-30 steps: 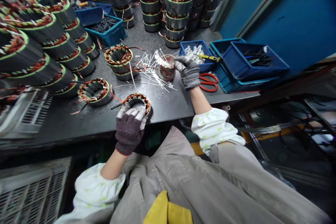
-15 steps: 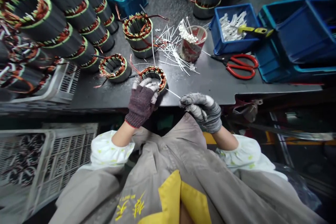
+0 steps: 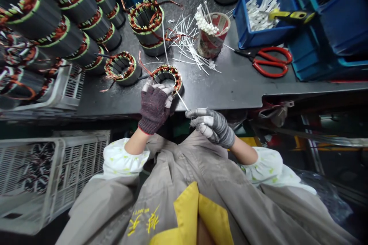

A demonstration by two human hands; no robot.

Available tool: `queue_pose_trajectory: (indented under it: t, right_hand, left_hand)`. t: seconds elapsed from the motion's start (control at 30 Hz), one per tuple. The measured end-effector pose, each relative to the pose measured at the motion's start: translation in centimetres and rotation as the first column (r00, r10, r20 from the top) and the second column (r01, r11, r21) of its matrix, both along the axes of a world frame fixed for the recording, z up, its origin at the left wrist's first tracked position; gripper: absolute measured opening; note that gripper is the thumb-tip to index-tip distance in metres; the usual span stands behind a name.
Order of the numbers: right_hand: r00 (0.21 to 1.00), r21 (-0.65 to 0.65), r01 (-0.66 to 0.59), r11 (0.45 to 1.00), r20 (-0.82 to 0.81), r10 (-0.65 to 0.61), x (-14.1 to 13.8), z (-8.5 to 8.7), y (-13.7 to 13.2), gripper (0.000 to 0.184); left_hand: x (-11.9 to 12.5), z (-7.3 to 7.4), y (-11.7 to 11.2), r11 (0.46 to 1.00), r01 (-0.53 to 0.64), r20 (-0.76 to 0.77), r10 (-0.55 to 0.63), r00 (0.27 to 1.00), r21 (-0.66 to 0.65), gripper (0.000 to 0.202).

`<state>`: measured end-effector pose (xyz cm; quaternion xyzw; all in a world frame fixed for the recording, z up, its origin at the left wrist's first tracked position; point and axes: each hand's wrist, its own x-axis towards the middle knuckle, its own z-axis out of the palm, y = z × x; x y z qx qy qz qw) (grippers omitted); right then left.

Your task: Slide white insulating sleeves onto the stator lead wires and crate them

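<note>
A motor stator (image 3: 178,80) with copper windings and a pale green rim stands near the front edge of the bench. My left hand (image 3: 155,105), in a dark maroon glove with pale fingertips, grips its near left side, and the fingers cover part of the winding. From the stator's right side a white cable tie (image 3: 181,100) runs down towards me. Its outer end is pinched in my right hand (image 3: 214,125), which wears a grey glove and hangs just off the bench edge.
Loose cable ties (image 3: 188,48) lie beside a red cup (image 3: 214,42) holding more. Red-handled pliers (image 3: 273,61) rest before a blue bin (image 3: 267,36) with white pieces. Other stators (image 3: 122,69) stand left and behind. A white crate (image 3: 54,183) sits below left.
My right hand has moved left, nearer the stator, and the exposed length of cable tie now slants more steeply. My left hand stays on the stator. The camera view has shifted slightly.
</note>
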<state>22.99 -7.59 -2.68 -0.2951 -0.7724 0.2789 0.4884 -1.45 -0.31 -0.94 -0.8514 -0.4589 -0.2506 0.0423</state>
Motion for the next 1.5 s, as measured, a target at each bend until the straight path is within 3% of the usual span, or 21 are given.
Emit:
queue_pose_trajectory:
  t: [0.27,0.53,0.7,0.93,1.1,1.27,1.4,1.5]
  right_hand:
    - [0.994,-0.046,0.027,0.999,0.109,-0.021,-0.6,-1.2,0.6,0.027]
    - [0.999,-0.031,-0.002,1.0,0.04,0.003,-1.6,-0.1,3.9,0.028]
    - [0.997,0.003,0.043,0.999,0.066,-0.043,-0.1,0.3,2.1,0.022]
    - [0.995,-0.124,0.038,0.992,0.092,-0.026,-0.5,-0.6,0.9,0.024]
    - [0.992,-0.042,0.04,0.998,0.121,-0.035,-0.9,0.1,2.7,0.025]
    - [0.993,-0.109,0.057,0.992,0.108,-0.045,-2.7,-0.5,5.9,0.031]
    - [0.997,-0.116,0.049,0.992,0.062,-0.042,-3.6,-1.6,6.6,0.032]
    - [0.993,-0.088,0.11,0.99,0.045,-0.107,-3.3,-1.7,5.4,0.03]
  left_hand:
    - [0.2,-0.4,-0.1,1.0,-0.016,0.065,0.016,0.998,0.0,0.024]
    - [0.5,0.3,-0.4,0.999,-0.04,0.025,0.04,0.999,-0.022,0.029]
    - [0.4,-0.1,-0.3,0.999,-0.034,0.036,0.033,0.999,0.009,0.03]
    - [0.5,-0.1,-0.3,0.996,-0.053,0.064,0.057,0.996,-0.07,0.029]
    - [0.6,-0.2,-0.3,0.995,-0.063,0.065,0.068,0.996,-0.074,0.029]
    - [0.6,-0.2,-0.4,0.999,-0.048,0.06,0.048,0.997,0.01,0.029]
    - [1.0,0.1,-0.8,0.997,-0.07,0.146,0.074,0.986,-0.035,0.031]
    - [1.9,0.3,-0.9,0.982,-0.163,0.293,0.184,0.938,-0.096,0.037]
